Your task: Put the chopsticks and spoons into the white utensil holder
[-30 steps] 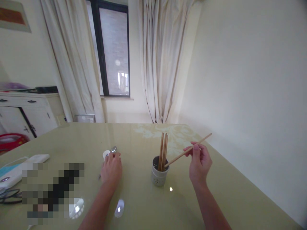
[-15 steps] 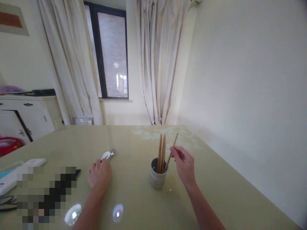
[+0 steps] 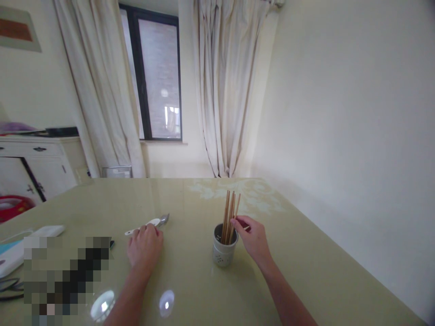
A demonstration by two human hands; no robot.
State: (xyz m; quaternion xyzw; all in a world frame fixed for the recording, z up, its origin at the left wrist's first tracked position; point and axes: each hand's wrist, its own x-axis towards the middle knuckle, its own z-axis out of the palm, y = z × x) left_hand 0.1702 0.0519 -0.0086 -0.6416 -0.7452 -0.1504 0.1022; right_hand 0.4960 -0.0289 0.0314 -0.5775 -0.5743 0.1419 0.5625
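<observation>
My right hand [image 3: 254,241] is beside a small white perforated holder [image 3: 223,253] on the pale green table [image 3: 306,271]. Its thumb and fingers pinch a wooden chopstick [image 3: 237,202] that stands in the holder with several others [image 3: 227,213]. My left hand [image 3: 144,248] lies on the table to the left, fingers curled down over a white ceramic spoon [image 3: 144,226]. A metal spoon [image 3: 163,219] lies just beyond it, its handle hidden under my hand.
A white pouch with a cable [image 3: 20,251] and a blurred-out patch [image 3: 64,271] lie at the table's left. A white cabinet [image 3: 37,163] and a red object [image 3: 12,206] stand beyond. The wall [image 3: 356,136] runs close along the table's right edge.
My right hand swung the chopstick upright and lowered it into the holder. My left hand drew back slightly and turned the white spoon, whose handle now points left.
</observation>
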